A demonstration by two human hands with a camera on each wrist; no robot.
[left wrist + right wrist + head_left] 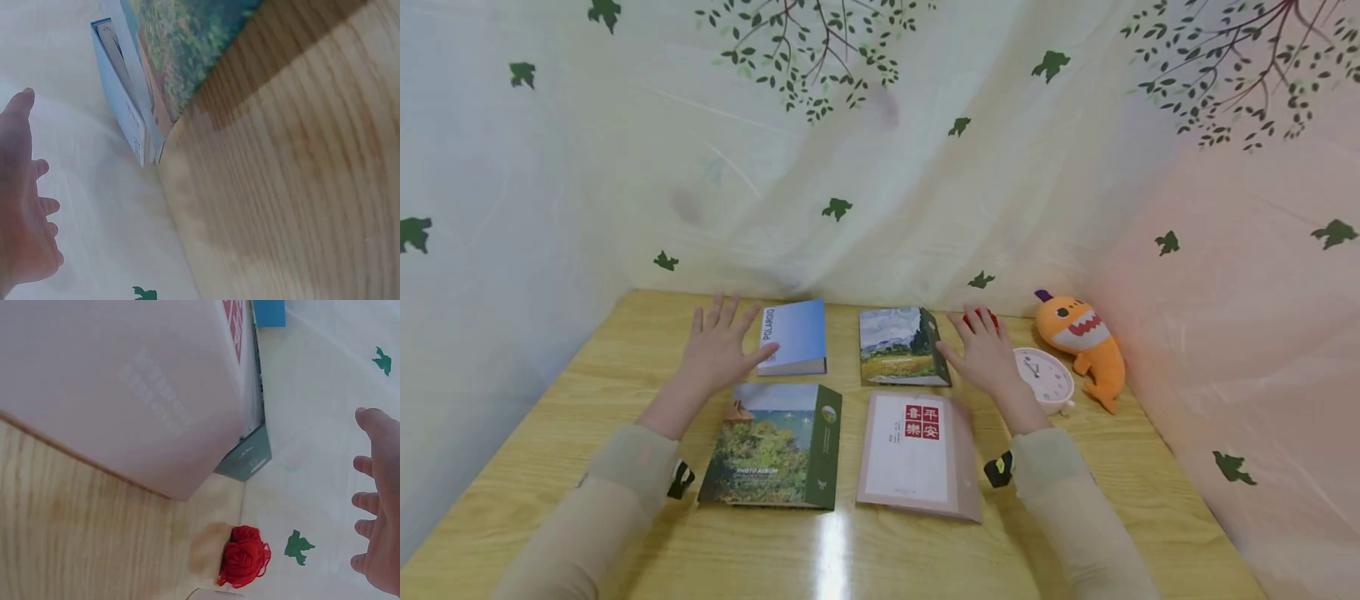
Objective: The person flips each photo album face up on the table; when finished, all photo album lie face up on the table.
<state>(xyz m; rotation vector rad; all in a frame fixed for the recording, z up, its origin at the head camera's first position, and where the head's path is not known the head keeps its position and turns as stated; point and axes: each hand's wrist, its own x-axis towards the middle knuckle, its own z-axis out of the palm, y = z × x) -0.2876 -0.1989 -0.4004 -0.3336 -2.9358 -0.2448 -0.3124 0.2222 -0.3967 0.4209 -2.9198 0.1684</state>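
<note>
Both hands are held palm down with fingers spread, and neither grips anything. My left hand (718,346) hovers near the blue Polaroid album (801,337), its thumb over the cover's left side in the head view. Below that hand lies a photo album with a seaside painting (767,446). My right hand (987,354) is beside a smaller album with a wheat-field painting (891,342), the thumb near its spine. A pink album with red Chinese characters (910,467) lies nearer the front. Behind the right fingers is a ball of red yarn (244,556), partly hidden in the head view.
Right of the right hand stand a white round clock (1043,379) and an orange shark plush (1093,354). The wooden table (895,558) meets a pale cloth backdrop (880,250) with leaf prints at its back and sides.
</note>
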